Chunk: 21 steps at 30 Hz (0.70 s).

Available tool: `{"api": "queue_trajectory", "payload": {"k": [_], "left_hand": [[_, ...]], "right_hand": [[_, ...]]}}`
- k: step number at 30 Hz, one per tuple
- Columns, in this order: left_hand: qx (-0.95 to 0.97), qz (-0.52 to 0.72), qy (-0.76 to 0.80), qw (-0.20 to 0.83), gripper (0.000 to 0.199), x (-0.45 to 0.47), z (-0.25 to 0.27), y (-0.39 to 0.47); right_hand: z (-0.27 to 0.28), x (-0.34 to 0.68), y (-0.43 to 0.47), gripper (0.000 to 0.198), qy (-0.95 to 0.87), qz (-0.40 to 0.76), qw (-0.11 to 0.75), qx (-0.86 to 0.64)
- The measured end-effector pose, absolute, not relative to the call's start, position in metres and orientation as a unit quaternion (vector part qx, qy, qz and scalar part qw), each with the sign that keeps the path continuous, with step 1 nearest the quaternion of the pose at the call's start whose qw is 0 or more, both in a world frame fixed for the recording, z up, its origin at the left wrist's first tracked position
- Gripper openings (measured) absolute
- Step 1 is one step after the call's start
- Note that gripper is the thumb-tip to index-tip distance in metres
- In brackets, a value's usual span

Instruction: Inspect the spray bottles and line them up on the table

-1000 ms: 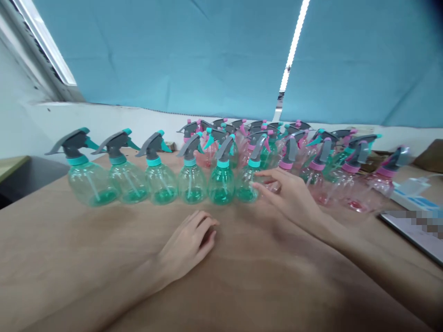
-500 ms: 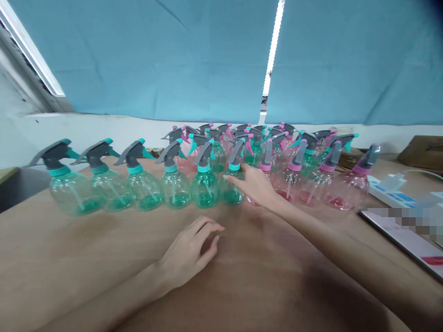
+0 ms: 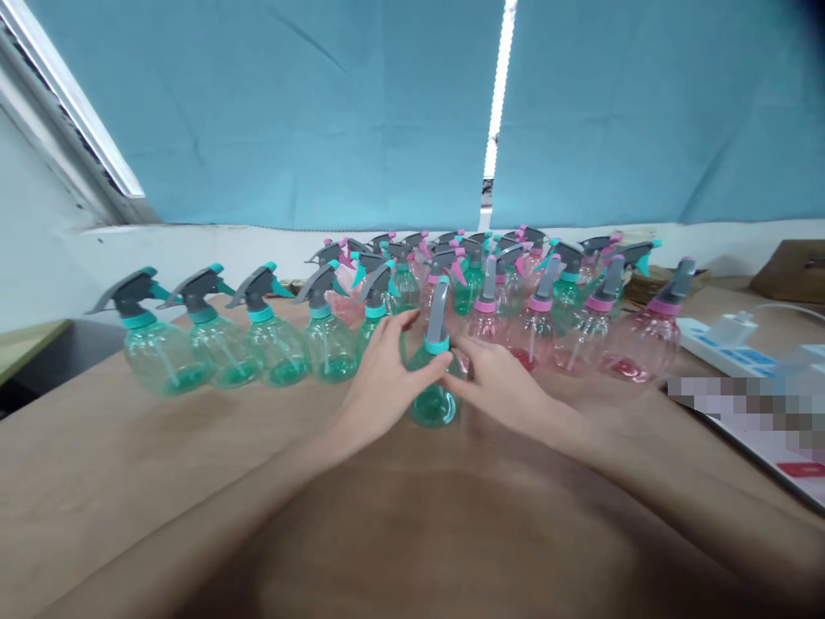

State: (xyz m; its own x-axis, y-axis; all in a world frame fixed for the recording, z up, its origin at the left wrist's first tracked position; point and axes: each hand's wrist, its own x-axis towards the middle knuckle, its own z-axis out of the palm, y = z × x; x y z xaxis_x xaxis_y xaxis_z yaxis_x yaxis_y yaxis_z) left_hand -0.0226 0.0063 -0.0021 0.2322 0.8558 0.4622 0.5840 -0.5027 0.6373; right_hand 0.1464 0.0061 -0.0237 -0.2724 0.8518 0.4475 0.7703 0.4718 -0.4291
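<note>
A green see-through spray bottle point(image 3: 434, 407) with a grey trigger head and turquoise collar stands upright on the table, a little nearer me than the row. From its left side my left hand point(image 3: 390, 368) wraps it, thumb across the front just under the collar. On the other side my right hand point(image 3: 499, 383) grips the same bottle near its shoulder. Some fingertips are hidden behind it. Left of my hands runs a line of green spray bottles point(image 3: 280, 357); to the right stand several pink spray bottles point(image 3: 583, 344).
More pink and green spray bottles point(image 3: 473, 284) crowd behind the front row. At the right lie a white power strip point(image 3: 728, 348) and a flat tablet-like panel point(image 3: 766, 443), partly blurred out. A brown box point(image 3: 790, 271) sits far right, and a blue curtain point(image 3: 322, 112) hangs behind.
The green spray bottle has come out of the row toward me. My left hand has risen from the table to its left side; my right hand has come nearer with the bottle.
</note>
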Motion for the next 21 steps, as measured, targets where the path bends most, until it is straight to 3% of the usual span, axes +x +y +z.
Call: {"api": "queue_trajectory", "payload": {"k": [5,10,16,21], "left_hand": [[0.762,0.444,0.386,0.271,0.040,0.000,-0.002,0.006],[0.770,0.454,0.330,0.303,0.027,0.002,-0.004,-0.001],[0.756,0.445,0.358,0.320,0.028,-0.011,-0.002,0.000],[0.761,0.431,0.392,0.286,0.019,-0.017,-0.003,0.005]], "right_hand": [[-0.030,0.148,-0.027,0.045,-0.817,0.040,0.334,-0.469],[-0.038,0.155,-0.038,0.065,-0.841,0.029,0.323,-0.433],[-0.069,0.187,-0.019,0.061,-0.873,0.038,0.266,-0.406],[-0.089,0.210,-0.009,0.065,-0.876,0.120,0.214,-0.415]]}}
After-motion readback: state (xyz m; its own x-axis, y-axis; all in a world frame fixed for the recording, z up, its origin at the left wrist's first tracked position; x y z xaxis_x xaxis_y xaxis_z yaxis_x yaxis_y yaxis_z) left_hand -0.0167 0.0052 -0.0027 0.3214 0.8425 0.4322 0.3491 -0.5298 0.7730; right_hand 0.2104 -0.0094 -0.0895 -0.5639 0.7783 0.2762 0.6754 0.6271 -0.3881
